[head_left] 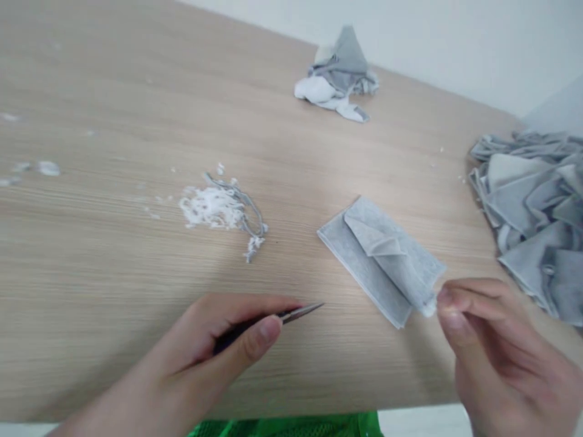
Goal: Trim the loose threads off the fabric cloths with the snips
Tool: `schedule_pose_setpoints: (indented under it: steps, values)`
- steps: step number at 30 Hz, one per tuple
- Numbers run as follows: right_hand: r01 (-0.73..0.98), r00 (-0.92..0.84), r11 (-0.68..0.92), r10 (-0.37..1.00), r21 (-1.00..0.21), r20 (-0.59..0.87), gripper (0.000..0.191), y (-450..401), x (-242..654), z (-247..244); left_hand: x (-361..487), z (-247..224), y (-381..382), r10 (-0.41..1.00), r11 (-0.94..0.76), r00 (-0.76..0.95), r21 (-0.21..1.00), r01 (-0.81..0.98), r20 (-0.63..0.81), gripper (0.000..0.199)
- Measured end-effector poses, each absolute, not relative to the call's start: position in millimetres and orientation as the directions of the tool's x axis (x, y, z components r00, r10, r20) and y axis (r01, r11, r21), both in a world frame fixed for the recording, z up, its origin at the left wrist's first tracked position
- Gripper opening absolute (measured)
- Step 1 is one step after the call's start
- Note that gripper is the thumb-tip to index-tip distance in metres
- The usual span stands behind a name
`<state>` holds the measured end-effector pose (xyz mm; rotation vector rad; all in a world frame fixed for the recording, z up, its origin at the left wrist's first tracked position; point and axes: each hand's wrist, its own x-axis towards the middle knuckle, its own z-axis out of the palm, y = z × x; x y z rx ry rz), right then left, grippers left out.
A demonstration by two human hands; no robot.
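Pale wood-grained tabletop is spanning most of the view, with a white surface running beyond its far edge. Green mesh material is showing below the near edge.

Folded grey cloth piece is lying flat right of centre, positioned obliquely, with a loose flap folding over its upper face. Its right-hand corner is ending in a small white tip beside the right hand. Right thumb and fingertips are pressing together at this corner; whether they are gripping the cloth cannot be determined.

Left hand is gripping a dark-handled tool between thumb and fingers. Its pointed metal end is projecting rightward, apart from the cloth.

White scraps are forming a small heap left of centre, with a grey strip curving along the right side. Grey and white bundle is sitting near the far edge. Large pile of grey pieces is occupying the right side.
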<state>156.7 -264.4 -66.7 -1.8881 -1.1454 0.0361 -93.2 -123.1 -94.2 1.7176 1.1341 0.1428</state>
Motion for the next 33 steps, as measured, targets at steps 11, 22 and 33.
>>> schedule_pose_setpoints:
  steps: [11, 22, 33]
  values:
    - [0.751, -0.055, 0.188, 0.973, -0.633, 0.224, 0.016, -90, 105, -82, -166, -73, -98, 0.953, 0.166, 0.187, 0.926, 0.340, -0.239, 0.040]
    - [0.793, -0.254, 0.322, 0.946, -0.517, 0.200, 0.027, -32, 97, -102, -177, -70, -87, 0.942, 0.138, 0.250, 0.938, 0.317, -0.224, 0.040]
    - [0.954, 0.032, 0.095, 0.911, -0.284, 0.412, 0.023, -114, 180, -55, -177, -82, -85, 0.936, 0.167, 0.246, 0.931, 0.324, -0.253, 0.034]
